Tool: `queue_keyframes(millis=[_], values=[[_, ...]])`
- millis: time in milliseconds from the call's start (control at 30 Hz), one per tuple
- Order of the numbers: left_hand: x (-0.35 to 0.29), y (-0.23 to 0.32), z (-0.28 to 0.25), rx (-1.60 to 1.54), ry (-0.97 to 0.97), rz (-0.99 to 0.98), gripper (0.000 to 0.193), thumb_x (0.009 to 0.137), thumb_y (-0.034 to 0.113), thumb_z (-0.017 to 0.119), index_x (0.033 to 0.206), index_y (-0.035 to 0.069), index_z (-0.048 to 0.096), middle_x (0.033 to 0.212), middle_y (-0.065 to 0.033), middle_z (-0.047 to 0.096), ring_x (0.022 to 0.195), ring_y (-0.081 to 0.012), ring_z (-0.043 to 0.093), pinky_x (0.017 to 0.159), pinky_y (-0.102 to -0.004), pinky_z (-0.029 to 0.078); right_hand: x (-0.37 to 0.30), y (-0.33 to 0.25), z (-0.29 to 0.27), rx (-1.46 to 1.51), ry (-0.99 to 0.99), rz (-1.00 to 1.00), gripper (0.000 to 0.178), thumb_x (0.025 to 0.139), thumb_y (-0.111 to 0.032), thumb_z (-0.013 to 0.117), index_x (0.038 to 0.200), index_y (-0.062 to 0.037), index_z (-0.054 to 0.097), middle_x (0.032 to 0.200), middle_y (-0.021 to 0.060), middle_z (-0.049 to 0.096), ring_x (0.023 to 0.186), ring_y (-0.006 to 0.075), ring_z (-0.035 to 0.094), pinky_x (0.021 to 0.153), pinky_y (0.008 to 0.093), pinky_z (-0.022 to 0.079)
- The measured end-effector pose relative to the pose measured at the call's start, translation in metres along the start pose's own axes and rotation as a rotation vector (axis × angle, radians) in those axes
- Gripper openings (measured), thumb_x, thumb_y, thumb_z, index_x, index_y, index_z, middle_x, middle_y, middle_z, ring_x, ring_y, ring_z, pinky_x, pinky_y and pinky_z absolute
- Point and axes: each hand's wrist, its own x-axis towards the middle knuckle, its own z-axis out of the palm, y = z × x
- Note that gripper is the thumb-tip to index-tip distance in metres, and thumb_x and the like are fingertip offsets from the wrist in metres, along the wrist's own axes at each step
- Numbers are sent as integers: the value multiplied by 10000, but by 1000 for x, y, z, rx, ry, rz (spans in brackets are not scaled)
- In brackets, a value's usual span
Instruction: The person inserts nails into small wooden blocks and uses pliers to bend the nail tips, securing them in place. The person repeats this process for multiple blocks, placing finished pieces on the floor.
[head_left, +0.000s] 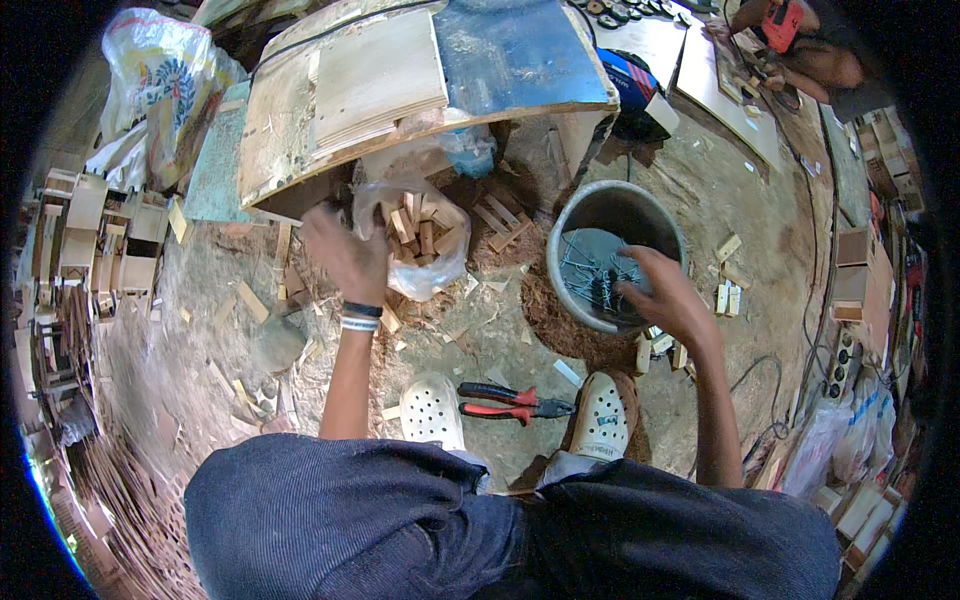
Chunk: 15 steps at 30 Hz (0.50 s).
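My right hand point(668, 298) reaches over the near right rim of a grey bucket point(560, 215), its thumb and forefinger apart. Thin bent metal wire pieces point(600, 268) lie tangled inside, just by its fingertips. Slightly blurred, my left hand point(348, 260) is raised beside a clear plastic bag point(445, 278) of small wooden blocks point(425, 230); its fingers look spread and nothing shows in them. Two bands circle that wrist. Between my pale clogs point(432, 410), pliers point(515, 403) with black and red handles rest on the floor.
A low wooden bench point(380, 70) stands ahead, with stacked thin boards and a blue panel on top. Wood scraps and sawdust point(570, 345) litter the floor. Wooden pieces are stacked along both sides. At the upper right, another person's hand point(775, 75) is near a red tool point(780, 25).
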Motion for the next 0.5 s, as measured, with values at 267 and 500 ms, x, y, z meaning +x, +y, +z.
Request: queue_keyframes(millis=[267,500], values=[[-56,-42,32,-890,-795,-875,456,1026,271,642,1395,5,604,1205,-75,704,1107,-165,624,987,-325,491,29,7,59,-405,-6,-12,456,822,-43,710,1273,-70,656,1261,239,592,1173,460,605,947,523,571],[-35,29,4,-1246,-873,-860,378,988,109,671,1348,4,624,1209,-59,680,1064,-159,605,953,-302,489,29,15,51,-323,-25,-20,269,846,-86,714,1113,-62,687,1047,230,695,1019,443,688,871,528,580]])
